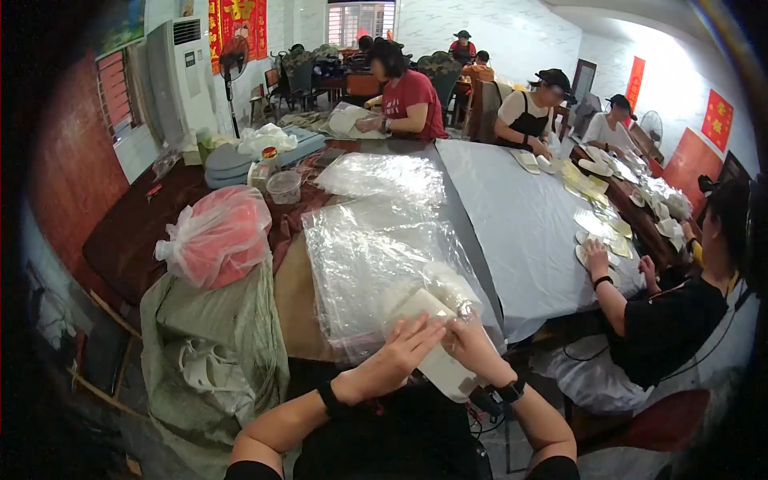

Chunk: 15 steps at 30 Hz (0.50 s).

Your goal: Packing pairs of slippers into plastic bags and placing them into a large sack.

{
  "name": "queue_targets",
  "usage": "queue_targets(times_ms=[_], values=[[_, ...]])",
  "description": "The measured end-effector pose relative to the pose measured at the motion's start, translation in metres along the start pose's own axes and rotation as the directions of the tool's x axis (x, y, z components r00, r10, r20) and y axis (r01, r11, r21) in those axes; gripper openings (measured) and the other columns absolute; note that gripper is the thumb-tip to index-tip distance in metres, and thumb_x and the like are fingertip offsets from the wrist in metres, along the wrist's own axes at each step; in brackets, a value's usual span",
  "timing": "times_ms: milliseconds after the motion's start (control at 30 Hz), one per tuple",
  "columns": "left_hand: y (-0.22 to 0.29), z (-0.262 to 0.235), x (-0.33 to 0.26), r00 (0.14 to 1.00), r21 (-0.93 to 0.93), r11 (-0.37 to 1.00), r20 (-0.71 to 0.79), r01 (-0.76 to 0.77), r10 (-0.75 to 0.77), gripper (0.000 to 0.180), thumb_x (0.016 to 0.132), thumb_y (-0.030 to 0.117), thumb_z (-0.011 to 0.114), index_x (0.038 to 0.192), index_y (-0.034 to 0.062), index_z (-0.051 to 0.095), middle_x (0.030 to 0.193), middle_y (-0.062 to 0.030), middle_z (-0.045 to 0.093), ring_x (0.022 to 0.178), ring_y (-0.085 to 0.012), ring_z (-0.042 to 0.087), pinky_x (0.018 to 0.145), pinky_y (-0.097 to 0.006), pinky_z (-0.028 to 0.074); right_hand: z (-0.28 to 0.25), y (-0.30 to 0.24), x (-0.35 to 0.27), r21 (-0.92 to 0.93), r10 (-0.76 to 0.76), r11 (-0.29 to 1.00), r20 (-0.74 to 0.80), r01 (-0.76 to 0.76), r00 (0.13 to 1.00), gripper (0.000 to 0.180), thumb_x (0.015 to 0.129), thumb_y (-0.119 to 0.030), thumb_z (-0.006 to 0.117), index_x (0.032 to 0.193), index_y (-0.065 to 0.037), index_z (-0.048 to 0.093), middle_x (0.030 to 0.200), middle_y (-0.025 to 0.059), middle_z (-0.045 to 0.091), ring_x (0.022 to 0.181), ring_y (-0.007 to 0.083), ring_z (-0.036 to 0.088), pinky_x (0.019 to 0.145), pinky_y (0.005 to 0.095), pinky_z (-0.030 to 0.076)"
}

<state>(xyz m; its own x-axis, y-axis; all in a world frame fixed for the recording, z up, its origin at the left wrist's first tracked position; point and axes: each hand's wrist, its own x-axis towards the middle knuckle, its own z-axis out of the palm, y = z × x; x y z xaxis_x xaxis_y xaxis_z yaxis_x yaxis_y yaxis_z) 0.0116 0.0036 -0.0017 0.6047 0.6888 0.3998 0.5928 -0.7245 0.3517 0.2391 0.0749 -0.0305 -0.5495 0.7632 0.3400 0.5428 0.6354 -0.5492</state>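
Observation:
A pale slipper (448, 374) with a flat sole and what looks like a fluffy white part (450, 286) at its far end is in front of me, over the near edge of the table. It may be a pair; I cannot tell. My left hand (406, 346) lies on the sole with its fingers stretched out flat. On the other side, my right hand (475, 346) curls its fingers round the slipper's edge; its fingertips are partly hidden. Just beyond both hands lie clear plastic bags (360, 248), spread in a shiny layer.
To the left, a white bag with red contents (220, 236) sits on an open green woven sack (172, 320) holding white slippers. A clear tub (285, 187) stands farther back. Co-workers handle slippers around the grey-covered table (520, 232); one person (680, 320) sits close at right.

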Motion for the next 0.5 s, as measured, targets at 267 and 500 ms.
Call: queue_targets(times_ms=[267,500], values=[[0.003,-0.003,0.011,0.996,-0.030,0.995,0.022,-0.091,0.092,0.084,0.075,-0.020,0.056,0.154,-0.0018,0.035,0.164,-0.0165,0.032,0.154,-0.0365,0.025,0.121,-0.059,0.025,0.036,0.037,0.062,-0.096,0.000,0.995,-0.172,-0.017,0.985,0.016,0.083,-0.008,0.065,0.096,0.000,0.059,0.113,0.0270,0.057,0.106,0.0471,0.049,0.094,0.0529,0.040],[-0.004,-0.004,0.016,0.991,0.008,0.992,0.037,-0.126,0.125,0.081,0.075,-0.018,0.057,0.152,-0.0024,0.038,0.163,-0.0183,0.032,0.152,-0.0398,0.027,0.119,-0.058,0.029,0.076,0.070,0.126,-0.129,0.011,0.990,-0.378,-0.064,0.926,0.025,0.081,-0.013,0.067,0.105,-0.006,0.070,0.118,0.0300,0.061,0.111,0.0501,0.056,0.091,0.0597,0.046]])
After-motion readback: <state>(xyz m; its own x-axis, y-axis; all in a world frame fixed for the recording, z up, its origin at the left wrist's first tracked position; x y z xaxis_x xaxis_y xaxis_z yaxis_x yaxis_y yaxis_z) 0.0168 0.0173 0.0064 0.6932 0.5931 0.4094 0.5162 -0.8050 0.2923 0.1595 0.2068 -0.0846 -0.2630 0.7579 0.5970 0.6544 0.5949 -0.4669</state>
